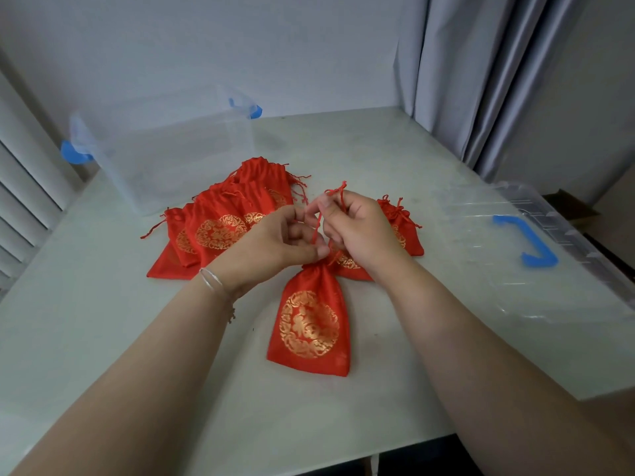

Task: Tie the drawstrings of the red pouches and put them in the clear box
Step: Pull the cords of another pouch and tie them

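Near the pale tabletop's (395, 159) middle, the left hand (275, 240) and right hand (357, 231) each pinch the thin red drawstring (318, 223) of a red satin pouch with a gold medallion (311, 321).

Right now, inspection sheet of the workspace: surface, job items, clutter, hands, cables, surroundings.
Surface: pale tabletop, faint marks, otherwise bare where visible.
Job's things: red pouch with gold emblem lies flat near the front, neck gathered; its red drawstring is lifted between the hands. Pile of red pouches behind left; more pouches behind right hand. Clear box at back left, open, no pouch seen inside.
Clutter: clear lid with blue handle, right side.
Hands: left hand and right hand both pinch the drawstring with curled fingers.
Cables: nothing seen.
Surroundings: white wall, grey curtain, slatted panel at left.
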Tool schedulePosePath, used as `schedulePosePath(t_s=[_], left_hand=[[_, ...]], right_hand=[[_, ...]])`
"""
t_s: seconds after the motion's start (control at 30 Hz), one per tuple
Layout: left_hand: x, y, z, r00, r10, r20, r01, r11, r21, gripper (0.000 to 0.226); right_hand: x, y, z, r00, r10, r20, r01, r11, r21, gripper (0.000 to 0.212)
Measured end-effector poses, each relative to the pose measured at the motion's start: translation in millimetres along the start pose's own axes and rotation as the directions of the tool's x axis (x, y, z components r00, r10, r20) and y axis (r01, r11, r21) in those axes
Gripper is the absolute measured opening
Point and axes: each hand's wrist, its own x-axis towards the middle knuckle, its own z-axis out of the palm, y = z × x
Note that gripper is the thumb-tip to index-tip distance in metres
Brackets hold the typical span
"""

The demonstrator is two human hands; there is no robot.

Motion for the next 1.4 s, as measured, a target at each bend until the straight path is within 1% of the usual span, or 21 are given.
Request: schedulePosePath(t_s=[0.07, 0.1, 0.2, 0.4, 0.5, 0.6, 0.67, 0.77, 0.83, 0.9, 0.93, 0.97, 1.0, 1.03, 1.07, 1.13, 1.17, 1.23, 1.3, 1.33, 1.4], left_hand=[[0.1, -2.4, 0.7, 1.000, -0.015, 0.011, 0.014, 0.997, 0.078, 0.029], [1.0, -4.3, 1.4, 1.000, -0.006, -0.005, 0.007, 0.988, 0.154, 0.028], [2.6, -8.1, 5.9, 0.996, 0.081, -0.038, -0.060, 0.917, 0.395, 0.023], [2.2, -8.4, 8.8, 0.984, 0.175, -0.025, -0.129, 0.808, 0.574, 0.024], [3.2, -10.1, 5.4, 0.964, 0.258, -0.060, -0.143, 0.698, 0.702, 0.023], [4.9, -12.3, 2.3, 0.939, 0.339, -0.064, -0.173, 0.622, 0.763, 0.028], [6.4, -14.9, 1.4, 0.908, 0.418, -0.026, -0.215, 0.520, 0.827, 0.032], [9.3, -17.9, 1.5, 0.857, 0.513, 0.049, -0.244, 0.320, 0.916, 0.031], [11.6, -18.4, 2.9, 0.818, 0.575, 0.035, -0.212, 0.245, 0.946, 0.029], [13.5, -18.0, 5.3, 0.776, 0.631, 0.013, -0.190, 0.214, 0.958, 0.026], [14.2, -18.3, 6.1, 0.766, 0.643, -0.008, -0.180, 0.226, 0.957, 0.025], [14.2, -18.0, 7.0, 0.764, 0.643, -0.044, -0.168, 0.264, 0.950, 0.025], [14.2, -18.0, 7.0, 0.768, 0.633, -0.097, -0.158, 0.333, 0.930, 0.026], [13.9, -17.4, 6.2, 0.773, 0.612, -0.166, -0.152, 0.433, 0.888, 0.026], [12.9, -15.6, 4.4, 0.784, 0.567, -0.251, -0.145, 0.560, 0.816, 0.024], [11.0, -12.4, -1.4, 0.818, 0.409, -0.405, -0.109, 0.802, 0.588, 0.019], [9.7, -10.5, -3.9, 0.832, 0.317, -0.456, -0.080, 0.881, 0.467, 0.019], [8.3, -8.9, -8.2, 0.840, 0.202, -0.504, -0.065, 0.959, 0.276, 0.020], [6.9, -7.2, -10.7, 0.855, 0.141, -0.499, -0.063, 0.983, 0.170, 0.019], [6.2, -6.2, -11.4, 0.868, 0.131, -0.480, -0.059, 0.985, 0.163, 0.017], [5.4, -4.4, -13.2, 0.892, 0.141, -0.429, -0.049, 0.975, 0.218, 0.016]], right_hand=[[0.5, -0.8, -1.0, 0.999, -0.009, -0.033, 0.009, 1.000, 0.000, 0.024], [0.7, -1.2, -1.5, 0.999, -0.011, -0.046, 0.011, 1.000, -0.005, 0.025], [1.1, -1.5, -1.5, 0.997, 0.019, -0.073, -0.018, 1.000, 0.008, 0.028], [3.8, -1.2, -2.8, 0.991, 0.087, -0.106, -0.081, 0.995, 0.058, 0.031], [6.1, -0.1, -6.1, 0.983, 0.126, -0.136, -0.118, 0.991, 0.066, 0.032], [7.0, -1.1, -9.2, 0.960, 0.231, -0.157, -0.206, 0.966, 0.159, 0.031], [6.2, -2.5, -10.2, 0.933, 0.337, -0.129, -0.285, 0.908, 0.306, 0.030], [5.4, -3.3, -11.5, 0.892, 0.452, -0.009, -0.369, 0.739, 0.563, 0.031], [5.3, -3.7, -11.3, 0.884, 0.464, 0.063, -0.378, 0.628, 0.681, 0.032], [5.7, -4.4, -10.3, 0.894, 0.439, 0.094, -0.356, 0.568, 0.742, 0.034], [6.0, -5.4, -9.8, 0.901, 0.424, 0.090, -0.339, 0.561, 0.755, 0.033], [6.7, -6.3, -9.7, 0.908, 0.412, 0.076, -0.324, 0.577, 0.749, 0.032], [7.3, -7.0, -9.6, 0.913, 0.406, 0.050, -0.314, 0.618, 0.721, 0.031], [7.8, -7.9, -9.8, 0.916, 0.401, 0.016, -0.310, 0.683, 0.662, 0.028], [7.3, -8.9, -9.6, 0.920, 0.392, -0.022, -0.312, 0.763, 0.567, 0.026], [6.4, -8.7, -8.1, 0.923, 0.378, -0.074, -0.335, 0.884, 0.327, 0.024], [5.6, -8.5, -7.2, 0.921, 0.380, -0.081, -0.354, 0.907, 0.228, 0.023], [4.5, -7.7, -6.5, 0.918, 0.388, -0.078, -0.382, 0.921, 0.076, 0.024], [2.3, -8.1, -7.9, 0.928, 0.365, -0.078, -0.372, 0.920, -0.126, 0.029], [0.8, -9.0, -8.8, 0.938, 0.342, -0.065, -0.347, 0.906, -0.243, 0.033], [-1.1, -9.1, -10.8, 0.968, 0.248, -0.046, -0.242, 0.860, -0.448, 0.036]])
